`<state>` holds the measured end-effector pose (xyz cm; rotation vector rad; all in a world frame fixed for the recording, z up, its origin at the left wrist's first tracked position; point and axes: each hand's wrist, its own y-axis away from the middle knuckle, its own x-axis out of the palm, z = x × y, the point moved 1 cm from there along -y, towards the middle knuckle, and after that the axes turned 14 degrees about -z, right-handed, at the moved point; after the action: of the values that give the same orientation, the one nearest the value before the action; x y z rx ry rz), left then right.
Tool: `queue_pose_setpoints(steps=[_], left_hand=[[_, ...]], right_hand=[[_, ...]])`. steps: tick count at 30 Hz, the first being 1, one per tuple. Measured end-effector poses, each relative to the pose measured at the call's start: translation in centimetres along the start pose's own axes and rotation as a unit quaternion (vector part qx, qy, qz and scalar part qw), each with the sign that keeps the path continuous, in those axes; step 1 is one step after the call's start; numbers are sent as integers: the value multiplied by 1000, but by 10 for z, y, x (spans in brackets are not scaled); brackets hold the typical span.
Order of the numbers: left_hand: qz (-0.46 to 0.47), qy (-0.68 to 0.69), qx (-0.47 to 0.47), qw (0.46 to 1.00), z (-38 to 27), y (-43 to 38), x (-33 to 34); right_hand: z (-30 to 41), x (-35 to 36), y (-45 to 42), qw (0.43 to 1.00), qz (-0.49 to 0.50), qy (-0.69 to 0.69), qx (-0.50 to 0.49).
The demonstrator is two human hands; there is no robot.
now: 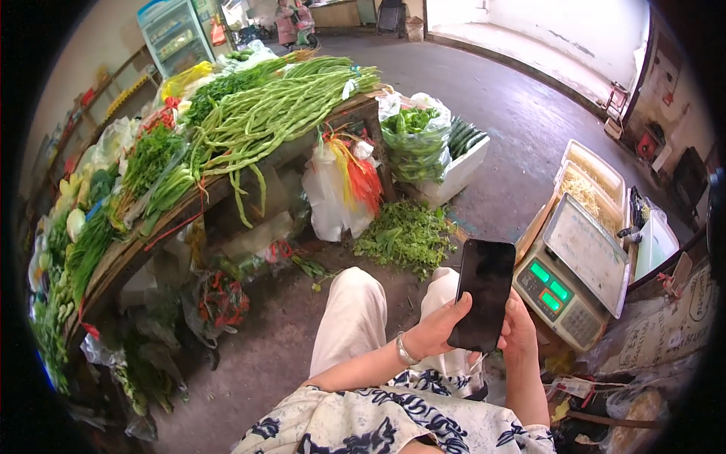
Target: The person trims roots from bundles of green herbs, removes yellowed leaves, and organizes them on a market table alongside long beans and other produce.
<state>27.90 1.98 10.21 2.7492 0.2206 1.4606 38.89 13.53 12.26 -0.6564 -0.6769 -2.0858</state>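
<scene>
A black smartphone (484,295) with a dark screen is held upright above my lap between both hands. My left hand (439,330), with a silver bangle at the wrist, grips its left edge, the thumb on the front. My right hand (517,324) holds the lower right edge with thumb and fingers. Just right of the phone is a digital scale (558,301) with lit green displays and a metal pan (590,249). Leafy greens (405,235) lie in a heap on the floor beyond my knees.
Long green beans (278,113) and other vegetables cover a wooden stall table (212,196) at left, plastic bags (334,193) hanging from it. A foam box (462,173) holds cucumbers beside bagged green peppers (414,147). Tubs of sprouts (590,190) stand behind the scale. A glass-door refrigerator (174,37) is farther back.
</scene>
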Motion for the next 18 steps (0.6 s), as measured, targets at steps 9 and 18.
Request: queue_pose_setpoints(steps=[9, 18], left_hand=[[28, 61, -63, 996, 15, 0, -2], [-114, 24, -37, 992, 25, 0, 10]], right_hand=[[-14, 3, -3, 989, 76, -103, 69], [-18, -3, 0, 988, 83, -123, 47]])
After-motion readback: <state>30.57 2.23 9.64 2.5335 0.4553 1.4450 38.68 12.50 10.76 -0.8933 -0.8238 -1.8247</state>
